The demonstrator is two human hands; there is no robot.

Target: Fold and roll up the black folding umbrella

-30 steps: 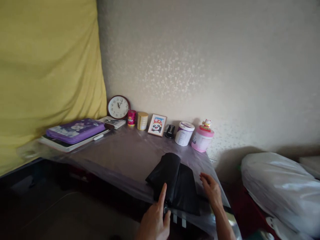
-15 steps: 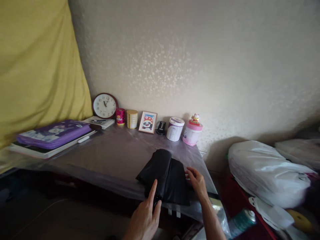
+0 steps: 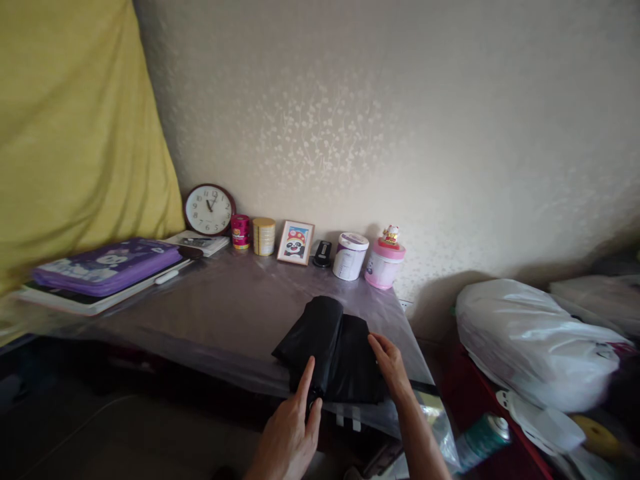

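Note:
A black folding umbrella (image 3: 320, 350) lies loosely furled near the table's front edge, its fabric fanned out to both sides and its handle end toward me. My left hand (image 3: 293, 423) grips that handle end, the index finger stretched along the fabric and the thumb beside it. Most of the handle is hidden by this hand. At the right side of the umbrella, my right hand (image 3: 389, 360) has thumb and fingers pinched at the edge of a black fabric panel.
Along the wall stand a clock (image 3: 210, 209), several tins, a picture frame (image 3: 296, 243), a white tub (image 3: 351, 256) and a pink tub (image 3: 385, 265) with a figurine on top. A purple case (image 3: 107, 267) lies left. Right of the table are a white bag (image 3: 533, 343) and spray can (image 3: 484, 441).
My right hand has moved slightly left, its fingers closing onto the umbrella's right fabric edge. My left hand stays on the handle end.

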